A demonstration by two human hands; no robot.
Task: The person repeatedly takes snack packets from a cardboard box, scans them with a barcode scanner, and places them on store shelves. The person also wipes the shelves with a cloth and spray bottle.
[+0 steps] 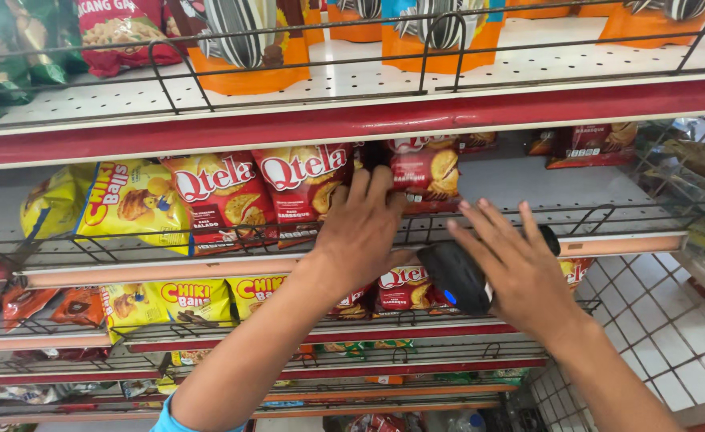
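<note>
Evidently left hand (360, 232) pressed flat on red snack bag (304, 184), fingers extended; bag light, crinkly, crushable, best pinched at top seam. Right hand (520, 272) gripped black scanner (458, 278).

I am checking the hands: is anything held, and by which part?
The right hand holds a black handheld scanner around its rear body. The left hand only rests on red snack bags, gripping nothing.

Your way onto the middle shelf (528, 180) lies open at right, bare behind the wire rail (608, 214); at left, red snack bags (300, 180) and the upper shelf's red edge (352, 120) crowd entry.
</note>
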